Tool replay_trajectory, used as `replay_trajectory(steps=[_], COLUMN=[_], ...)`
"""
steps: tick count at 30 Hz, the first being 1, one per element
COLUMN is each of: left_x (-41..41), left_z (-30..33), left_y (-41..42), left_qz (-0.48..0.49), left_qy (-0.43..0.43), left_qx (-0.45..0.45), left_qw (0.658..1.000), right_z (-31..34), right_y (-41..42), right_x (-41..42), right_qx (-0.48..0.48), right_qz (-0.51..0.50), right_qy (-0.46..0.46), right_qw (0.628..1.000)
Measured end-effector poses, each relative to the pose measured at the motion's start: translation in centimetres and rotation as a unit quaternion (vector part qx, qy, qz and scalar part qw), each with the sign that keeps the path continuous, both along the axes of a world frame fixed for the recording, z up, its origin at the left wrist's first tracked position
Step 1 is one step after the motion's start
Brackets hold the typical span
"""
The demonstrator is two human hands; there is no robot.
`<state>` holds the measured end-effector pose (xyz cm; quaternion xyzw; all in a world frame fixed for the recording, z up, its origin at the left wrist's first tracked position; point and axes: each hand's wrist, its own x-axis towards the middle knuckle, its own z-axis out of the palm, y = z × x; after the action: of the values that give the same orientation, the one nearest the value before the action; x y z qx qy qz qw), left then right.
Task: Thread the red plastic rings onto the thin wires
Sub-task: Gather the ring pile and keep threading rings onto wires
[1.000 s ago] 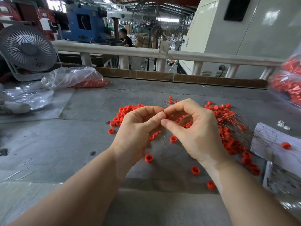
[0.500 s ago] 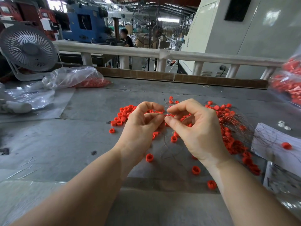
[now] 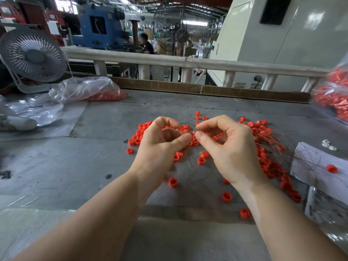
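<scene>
Red ring (image 3: pixel 192 134) pinched in left hand (image 3: pixel 162 146), thin wire (image 3: pixel 194 121) pinched in right hand (image 3: pixel 229 147), fingertips meeting above scattered rings (image 3: pixel 201 160): steady both grips, aim wire tip squarely through hole.

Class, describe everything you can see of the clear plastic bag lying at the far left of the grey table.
The clear plastic bag is thin, glossy and crumpled, lying slumped on its side on the grey table, in front of a grey desk fan. Small red plastic parts show through its right end. More clear plastic sheeting lies against its near side. No hand touches it.
</scene>
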<state>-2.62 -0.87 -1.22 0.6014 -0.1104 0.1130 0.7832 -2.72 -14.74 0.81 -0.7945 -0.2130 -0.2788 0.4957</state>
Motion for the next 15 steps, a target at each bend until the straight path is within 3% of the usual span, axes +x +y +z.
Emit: replay_trajectory(steps=[15], left_x=[-0.25], left_z=[0.30], left_y=[-0.40], left_qz=[-0.059], left_qy=[-0.057], left_qx=[-0.045], left_qw=[0.996], right_z=[0.41], right_y=[-0.25], right_x=[-0.04], right_qx=[0.074], right_qz=[0.033], right_qy=[0.009], right_qw=[0.997])
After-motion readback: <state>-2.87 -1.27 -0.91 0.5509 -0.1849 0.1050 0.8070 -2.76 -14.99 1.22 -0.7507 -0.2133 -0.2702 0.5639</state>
